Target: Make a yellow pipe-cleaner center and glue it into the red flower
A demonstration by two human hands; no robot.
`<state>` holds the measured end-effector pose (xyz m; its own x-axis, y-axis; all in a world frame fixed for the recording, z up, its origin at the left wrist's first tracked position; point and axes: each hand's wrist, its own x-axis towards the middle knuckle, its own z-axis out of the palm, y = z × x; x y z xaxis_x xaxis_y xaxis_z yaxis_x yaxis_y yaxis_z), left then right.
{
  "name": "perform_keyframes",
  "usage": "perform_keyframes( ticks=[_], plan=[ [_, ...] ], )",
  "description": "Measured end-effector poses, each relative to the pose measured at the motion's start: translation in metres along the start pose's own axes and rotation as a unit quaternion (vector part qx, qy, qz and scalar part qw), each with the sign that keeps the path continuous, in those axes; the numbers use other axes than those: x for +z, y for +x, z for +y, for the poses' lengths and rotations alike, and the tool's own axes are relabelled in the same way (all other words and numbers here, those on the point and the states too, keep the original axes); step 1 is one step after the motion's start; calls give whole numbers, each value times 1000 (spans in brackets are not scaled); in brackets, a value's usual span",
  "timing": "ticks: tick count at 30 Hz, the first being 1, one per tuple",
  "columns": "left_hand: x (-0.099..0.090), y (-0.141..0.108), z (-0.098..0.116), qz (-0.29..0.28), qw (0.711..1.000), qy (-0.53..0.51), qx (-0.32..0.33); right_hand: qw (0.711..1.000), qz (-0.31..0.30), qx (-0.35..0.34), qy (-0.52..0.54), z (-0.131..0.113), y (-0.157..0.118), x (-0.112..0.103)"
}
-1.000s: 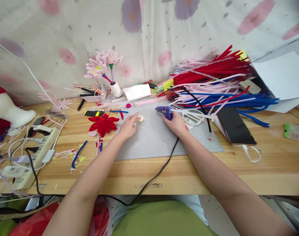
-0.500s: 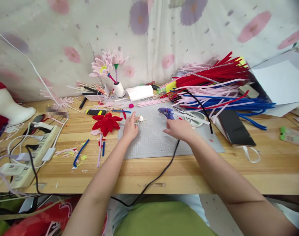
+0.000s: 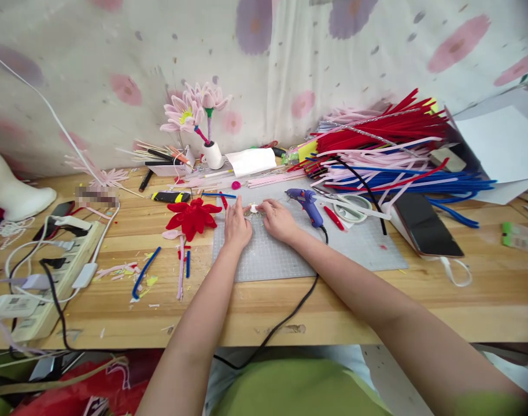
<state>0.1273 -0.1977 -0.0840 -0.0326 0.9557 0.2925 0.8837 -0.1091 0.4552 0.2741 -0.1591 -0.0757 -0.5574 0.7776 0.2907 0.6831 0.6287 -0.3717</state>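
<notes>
A small white piece with thin pale-yellow spikes around it (image 3: 254, 208) is held low over the grey cutting mat (image 3: 285, 263). My left hand (image 3: 238, 226) grips it from the left with the thumb side, its other fingers pointing away from me. From the right, my right hand (image 3: 278, 221) pinches its edge with bent fingers. The fingertips partly cover the piece. A blue-purple glue gun (image 3: 306, 203) lies on the mat just right of my right hand, its black cord running toward me. Left of my left hand sits a red fuzzy flower (image 3: 193, 218).
White-handled scissors (image 3: 353, 209) and a red pen-like stick (image 3: 333, 218) lie right of the glue gun. Behind them is a heap of pipe cleaners (image 3: 380, 133). A phone (image 3: 428, 224) is at right, a power strip (image 3: 58, 283) at left, a vase of pink flowers (image 3: 212, 155) behind.
My right hand has let go of the glue gun, now lying on the mat, and moved left to the spiked white piece. My left hand stays at that piece.
</notes>
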Motion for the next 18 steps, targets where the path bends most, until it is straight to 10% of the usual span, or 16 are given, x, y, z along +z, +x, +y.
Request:
perform_keyframes(
  ticks=[18],
  plan=[
    [4, -1, 1, 41, 999, -1, 25, 994, -32, -51, -94, -2, 0, 5]
  ],
)
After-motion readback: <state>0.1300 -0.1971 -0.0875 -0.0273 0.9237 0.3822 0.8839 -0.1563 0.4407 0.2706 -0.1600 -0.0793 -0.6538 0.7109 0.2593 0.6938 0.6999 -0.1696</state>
